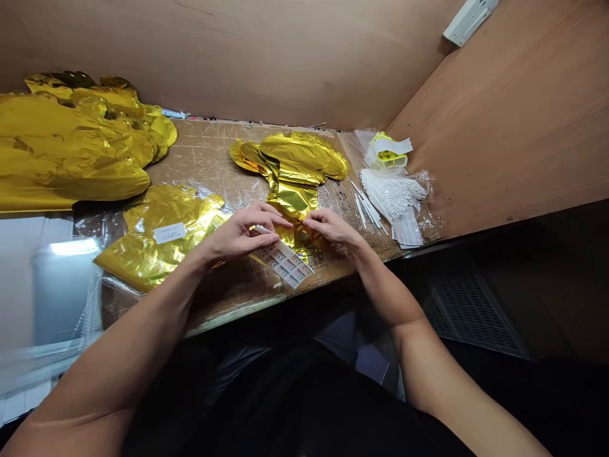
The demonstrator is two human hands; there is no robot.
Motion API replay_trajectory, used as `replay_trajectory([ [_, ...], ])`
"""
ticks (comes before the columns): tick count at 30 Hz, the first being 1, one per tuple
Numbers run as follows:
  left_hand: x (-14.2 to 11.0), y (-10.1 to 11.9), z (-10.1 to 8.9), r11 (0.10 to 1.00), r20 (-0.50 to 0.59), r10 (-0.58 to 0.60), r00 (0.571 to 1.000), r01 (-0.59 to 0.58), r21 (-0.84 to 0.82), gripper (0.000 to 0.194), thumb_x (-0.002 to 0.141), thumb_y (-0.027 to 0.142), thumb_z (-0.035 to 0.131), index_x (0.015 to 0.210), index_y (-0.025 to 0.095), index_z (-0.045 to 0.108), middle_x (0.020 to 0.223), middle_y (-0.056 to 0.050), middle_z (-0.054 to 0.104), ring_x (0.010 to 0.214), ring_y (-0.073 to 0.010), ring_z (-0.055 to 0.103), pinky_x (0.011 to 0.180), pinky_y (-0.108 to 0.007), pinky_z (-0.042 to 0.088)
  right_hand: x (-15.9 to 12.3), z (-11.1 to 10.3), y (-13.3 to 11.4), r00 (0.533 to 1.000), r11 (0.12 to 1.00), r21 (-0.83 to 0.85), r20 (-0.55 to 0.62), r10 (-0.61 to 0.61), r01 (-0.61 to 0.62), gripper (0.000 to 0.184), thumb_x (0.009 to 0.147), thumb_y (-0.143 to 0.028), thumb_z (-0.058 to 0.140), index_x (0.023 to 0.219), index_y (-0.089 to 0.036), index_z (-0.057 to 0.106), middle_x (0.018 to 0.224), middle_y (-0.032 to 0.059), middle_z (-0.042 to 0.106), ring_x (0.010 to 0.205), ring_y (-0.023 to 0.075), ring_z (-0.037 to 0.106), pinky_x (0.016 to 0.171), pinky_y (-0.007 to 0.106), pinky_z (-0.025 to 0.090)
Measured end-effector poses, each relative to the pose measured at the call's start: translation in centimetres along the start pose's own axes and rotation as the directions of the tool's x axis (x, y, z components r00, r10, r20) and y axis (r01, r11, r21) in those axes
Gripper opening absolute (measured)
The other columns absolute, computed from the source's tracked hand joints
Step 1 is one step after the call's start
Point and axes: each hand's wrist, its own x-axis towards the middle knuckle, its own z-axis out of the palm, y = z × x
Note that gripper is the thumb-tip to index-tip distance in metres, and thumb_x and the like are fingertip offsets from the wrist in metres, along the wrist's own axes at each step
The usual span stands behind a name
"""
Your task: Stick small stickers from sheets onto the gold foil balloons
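Note:
A crumpled gold foil balloon lies flat in the middle of the wooden bench, its narrow neck running toward my hands. My right hand pinches the foil near that neck. My left hand grips the top edge of a white sticker sheet printed with rows of small labels. The lower part of the sheet hangs free of my fingers, just beside the foil. Both hands are close together, and they hide part of the balloon's neck.
Large gold foil balloons are heaped at the left. A bagged gold balloon with a white label lies near my left hand. White sticks and yellow-and-white pieces lie at the right, against a wooden wall.

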Motion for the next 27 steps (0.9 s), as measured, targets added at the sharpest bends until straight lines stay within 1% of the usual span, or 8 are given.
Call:
replay_trajectory([
  [3,0.0,0.4,1.0,0.967,0.068,-0.17,0.983,0.18,-0.182,0.034,0.094,0.048,0.073,0.08,0.017,0.074,0.117,-0.014,0.081,0.096,-0.0236,0.074,0.079,-0.031,0.058,1.6,-4.0,-0.9,0.999,1.0,0.022,0.049,0.003,-0.005,0.045,0.103,-0.055,0.063,0.078,-0.017,0.063,0.062,-0.0059,0.049,0.056,0.0094,0.037,0.054,0.025,0.028],
  [5,0.1,0.1,1.6,0.928,0.065,-0.3,0.952,0.307,-0.213,0.036,0.091,0.051,0.074,0.083,0.016,0.074,0.098,-0.012,0.082,0.079,-0.0201,0.073,0.066,-0.026,0.054,3.0,-7.9,-1.3,0.991,0.991,-0.137,-0.13,-0.015,-0.003,0.042,0.105,-0.044,0.064,0.074,-0.017,0.063,0.056,-0.0077,0.051,0.055,0.0092,0.038,0.052,0.024,0.031],
  [9,0.5,-0.8,1.8,0.875,-0.106,-0.43,0.897,0.385,-0.294,0.038,0.084,0.052,0.079,0.08,0.015,0.068,0.068,-0.002,0.07,0.059,-0.0146,0.063,0.054,-0.022,0.046,4.5,-12.9,-1.7,0.783,0.922,-0.374,-0.601,-0.159,-0.1,0.04,0.112,-0.019,0.043,0.082,-0.008,0.066,0.075,-0.0006,0.068,0.072,0.0065,0.05,0.074,0.019,0.044],
  [11,0.6,-0.8,1.6,0.855,-0.15,-0.46,0.875,0.392,-0.34,0.037,0.083,0.05,0.08,0.079,0.016,0.065,0.067,-0.002,0.07,0.059,-0.0145,0.064,0.054,-0.022,0.047,3.7,-11.5,-2.0,0.772,0.923,-0.373,-0.612,-0.17,-0.093,0.027,0.11,-0.016,0.049,0.096,-0.007,0.069,0.09,0.0052,0.073,0.08,0.0083,0.058,0.08,0.023,0.046],
  [14,0.7,-0.3,1.4,0.847,-0.195,-0.482,0.854,0.397,-0.354,0.037,0.081,0.048,0.081,0.077,0.016,0.064,0.066,-0.002,0.069,0.058,-0.0148,0.065,0.054,-0.022,0.048,0.8,-5.0,-2.6,0.94,0.962,-0.27,-0.316,-0.132,0.044,0.017,0.104,-0.028,0.065,0.106,-0.014,0.075,0.093,0.0042,0.076,0.077,0.0137,0.066,0.073,0.028,0.052],
  [16,0.7,0.1,1.5,0.838,-0.212,-0.495,0.843,0.399,-0.372,0.037,0.08,0.048,0.081,0.077,0.016,0.064,0.065,-0.001,0.067,0.057,-0.0145,0.064,0.052,-0.022,0.048,-1.4,-0.3,-3.0,0.979,0.986,-0.111,-0.148,-0.142,0.127,0.024,0.105,-0.032,0.063,0.116,-0.016,0.076,0.099,0.0055,0.079,0.082,0.0167,0.071,0.073,0.03,0.055],
  [20,0.8,0.4,1.8,0.808,-0.211,-0.524,0.825,0.402,-0.431,0.037,0.077,0.046,0.083,0.075,0.017,0.062,0.06,0.003,0.06,0.052,-0.0119,0.058,0.05,-0.022,0.046,-3.6,4.5,-2.9,0.908,0.953,-0.193,-0.306,-0.286,0.235,0.026,0.106,-0.028,0.059,0.121,-0.018,0.077,0.109,0.009,0.08,0.094,0.02,0.074,0.087,0.034,0.059],
  [27,0.7,0.3,1.9,0.78,-0.196,-0.558,0.807,0.429,-0.455,0.034,0.076,0.043,0.083,0.076,0.016,0.063,0.059,0.004,0.059,0.05,-0.0104,0.054,0.048,-0.021,0.043,-3.9,4.3,-1.6,0.798,0.742,-0.558,-0.216,-0.563,0.372,0.026,0.107,-0.025,0.055,0.121,-0.022,0.077,0.111,0.0124,0.076,0.101,0.0223,0.071,0.089,0.037,0.06],
])
